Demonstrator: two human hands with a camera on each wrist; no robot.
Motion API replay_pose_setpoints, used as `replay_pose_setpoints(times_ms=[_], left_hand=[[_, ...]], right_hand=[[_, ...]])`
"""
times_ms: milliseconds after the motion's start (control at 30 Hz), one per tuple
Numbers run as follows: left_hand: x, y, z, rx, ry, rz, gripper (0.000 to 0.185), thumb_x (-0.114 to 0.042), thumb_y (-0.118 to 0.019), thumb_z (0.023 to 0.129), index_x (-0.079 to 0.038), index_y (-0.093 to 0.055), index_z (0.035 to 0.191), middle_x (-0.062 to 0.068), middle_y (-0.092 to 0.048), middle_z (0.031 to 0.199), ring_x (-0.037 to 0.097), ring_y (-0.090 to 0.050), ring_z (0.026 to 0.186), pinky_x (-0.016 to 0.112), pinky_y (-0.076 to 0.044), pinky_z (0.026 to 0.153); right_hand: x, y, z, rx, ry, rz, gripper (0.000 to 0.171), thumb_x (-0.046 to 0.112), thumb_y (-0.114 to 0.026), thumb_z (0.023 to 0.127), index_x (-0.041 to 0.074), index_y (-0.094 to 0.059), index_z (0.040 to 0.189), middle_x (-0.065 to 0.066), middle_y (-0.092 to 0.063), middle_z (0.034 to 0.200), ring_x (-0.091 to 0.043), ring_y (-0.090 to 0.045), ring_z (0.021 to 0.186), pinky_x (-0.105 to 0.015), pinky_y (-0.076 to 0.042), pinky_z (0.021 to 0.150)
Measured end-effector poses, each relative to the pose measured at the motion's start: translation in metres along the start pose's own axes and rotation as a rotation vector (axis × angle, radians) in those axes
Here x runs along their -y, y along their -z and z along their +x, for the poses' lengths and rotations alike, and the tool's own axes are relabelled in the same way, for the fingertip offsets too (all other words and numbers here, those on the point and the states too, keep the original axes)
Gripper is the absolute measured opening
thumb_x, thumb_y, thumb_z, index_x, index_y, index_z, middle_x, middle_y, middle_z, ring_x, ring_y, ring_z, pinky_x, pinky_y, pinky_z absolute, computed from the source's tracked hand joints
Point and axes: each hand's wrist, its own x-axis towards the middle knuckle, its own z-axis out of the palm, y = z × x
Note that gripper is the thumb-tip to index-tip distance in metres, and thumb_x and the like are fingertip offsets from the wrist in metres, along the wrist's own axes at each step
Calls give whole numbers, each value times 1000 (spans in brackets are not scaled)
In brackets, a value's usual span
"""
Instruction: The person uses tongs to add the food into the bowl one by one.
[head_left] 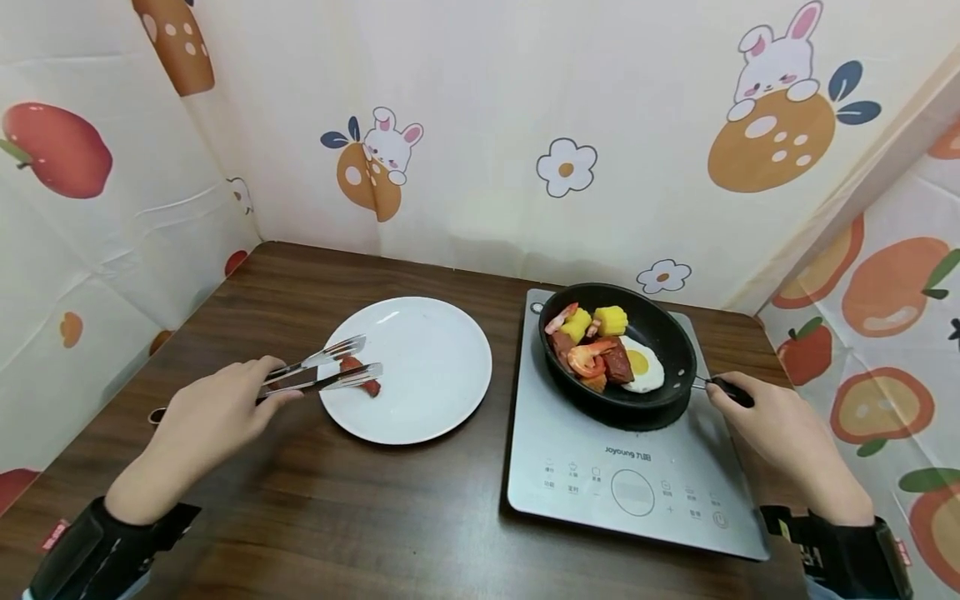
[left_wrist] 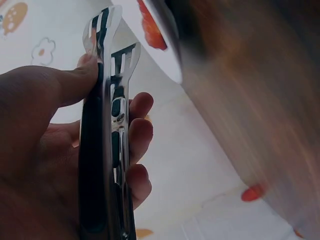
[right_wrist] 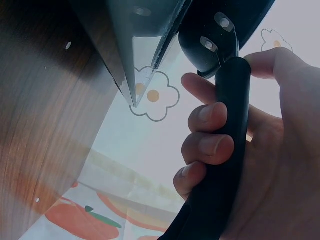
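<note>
Tongs: gripped in left hand, tips over red food bit on plate
Pan: sits on cooktop, right hand fingers wrapped round handle

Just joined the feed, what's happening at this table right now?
The left hand grips metal tongs, whose tips are at a red food piece on the round white plate. The right hand holds the handle of the black frying pan of mixed food on the grey induction cooker.
</note>
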Motion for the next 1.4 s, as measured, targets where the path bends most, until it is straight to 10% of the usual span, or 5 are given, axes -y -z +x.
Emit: replay_pose_setpoints(times_ms=[433,1400], left_hand=[[30,-4,6,29,-64,46,40,-32,-79,87,-5,-66,114,3,-64,72,17,-58,61,35,-40,51],[-4,-8,22,-159,-56,21,31,-35,-78,87,-12,-68,104,3,-60,63,14,-42,50,30,-27,44]], right_hand=[[2,0,0,0,8,-12,66,54,-48,104,-2,-56,137,-31,-68,111,-38,-64,87,-60,-51,74],[0,-1,-2,-8,-1,12,63,53,-49,104,0,-57,137,-29,-69,110,-35,-63,86,-57,-51,73]])
